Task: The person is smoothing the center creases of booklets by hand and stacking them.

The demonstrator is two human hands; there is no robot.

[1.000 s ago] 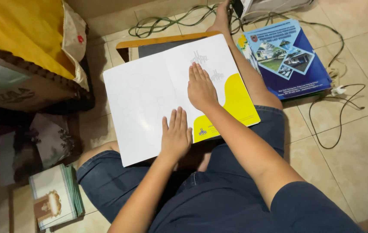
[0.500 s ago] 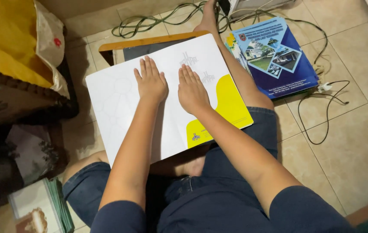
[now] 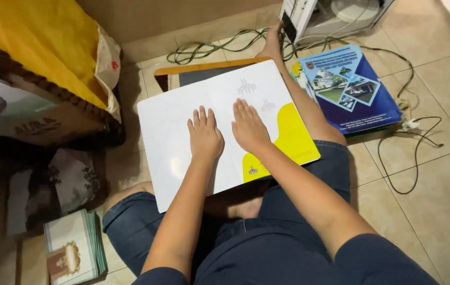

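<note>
A large white folder with a yellow corner lies open across my lap as I sit on the tiled floor. My left hand rests flat on its middle, fingers together and pointing away from me. My right hand lies flat beside it, just right of the centre fold, near the yellow patch. Both palms press on the sheet and neither hand grips anything. Under the folder's far edge a wooden-framed dark board shows.
A blue printed folder lies on the floor at the right, with cables around it. A white appliance stands at the top. A cardboard box with a yellow bag sits left, and a stack of booklets lies bottom left.
My left hand slid from the folder's near edge up to its middle, then drew back a little to sit beside my right hand. The view came closer.
</note>
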